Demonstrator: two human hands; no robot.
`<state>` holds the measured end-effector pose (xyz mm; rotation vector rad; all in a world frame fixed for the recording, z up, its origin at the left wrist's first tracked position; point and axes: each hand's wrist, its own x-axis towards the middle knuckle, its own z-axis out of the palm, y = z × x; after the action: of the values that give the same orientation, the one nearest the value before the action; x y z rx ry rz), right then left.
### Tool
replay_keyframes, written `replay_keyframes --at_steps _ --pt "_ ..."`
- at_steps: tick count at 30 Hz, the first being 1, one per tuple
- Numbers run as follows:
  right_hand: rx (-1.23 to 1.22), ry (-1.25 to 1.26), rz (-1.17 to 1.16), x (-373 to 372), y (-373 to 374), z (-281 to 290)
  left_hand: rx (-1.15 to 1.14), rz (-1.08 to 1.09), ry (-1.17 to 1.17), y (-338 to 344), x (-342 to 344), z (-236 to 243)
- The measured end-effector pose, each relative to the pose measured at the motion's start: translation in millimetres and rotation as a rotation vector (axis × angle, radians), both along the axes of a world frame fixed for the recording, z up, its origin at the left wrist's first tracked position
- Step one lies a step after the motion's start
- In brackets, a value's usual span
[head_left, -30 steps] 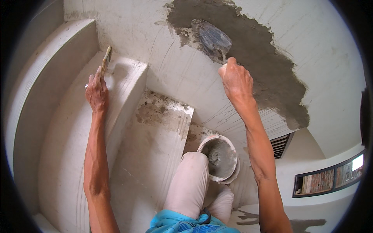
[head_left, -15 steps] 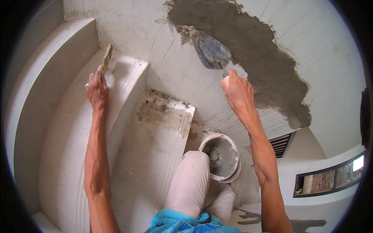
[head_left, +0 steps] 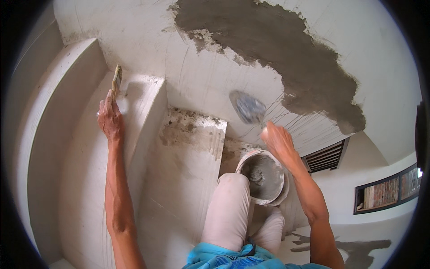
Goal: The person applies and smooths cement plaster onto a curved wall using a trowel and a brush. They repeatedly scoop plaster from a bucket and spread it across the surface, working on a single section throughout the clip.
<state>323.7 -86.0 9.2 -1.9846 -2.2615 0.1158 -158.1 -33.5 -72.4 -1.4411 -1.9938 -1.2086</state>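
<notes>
My right hand [head_left: 278, 141] is closed round the handle of a trowel [head_left: 247, 106]. Its grey, rounded blade is smeared by motion and lies in front of the pale wall, below the patch of wet mortar [head_left: 268, 38]. Just under that hand stands a bucket [head_left: 283, 177] with grey mortar [head_left: 264, 179] in it. At the left, my left hand [head_left: 111, 120] grips a narrow, flat, wood-coloured tool [head_left: 117, 80], seen nearly edge-on, over a stair step near the wall. Whether it touches the step I cannot tell.
Pale stair steps [head_left: 76, 67] rise at the left. A lower step [head_left: 192, 134] has dark mortar spots along the wall. My knee in light trousers [head_left: 226, 206] is beside the bucket. A dark slatted vent [head_left: 326, 157] and a framed window [head_left: 385, 193] are at the right.
My right hand has brought the trowel away from the mortar patch, down toward the bucket. My left hand still holds its tool over the step. The whole view has shifted a little.
</notes>
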Motion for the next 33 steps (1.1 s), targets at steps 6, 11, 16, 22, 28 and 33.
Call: replay_keyframes --at_steps 6,11,16,22,28,33 --pt "-0.300 0.326 -0.145 63 -85 -49 0.012 0.027 0.037 -3 -4 0" --pt "-0.290 0.387 -0.285 92 -124 -61 0.046 0.002 0.040 -2 -8 -1" --pt "-0.220 0.396 -0.314 138 -141 -52 0.016 -0.053 -0.020 3 -8 0" --pt "-0.253 0.275 -0.270 182 -178 -51 -0.006 -0.081 0.071 6 -15 -3" --pt "-0.441 0.147 -0.182 177 -161 -62 -0.080 -0.062 -0.002 0 -2 8" --pt "-0.476 -0.052 -0.104 163 -135 -91 -0.087 -0.082 -0.006 2 -12 5"
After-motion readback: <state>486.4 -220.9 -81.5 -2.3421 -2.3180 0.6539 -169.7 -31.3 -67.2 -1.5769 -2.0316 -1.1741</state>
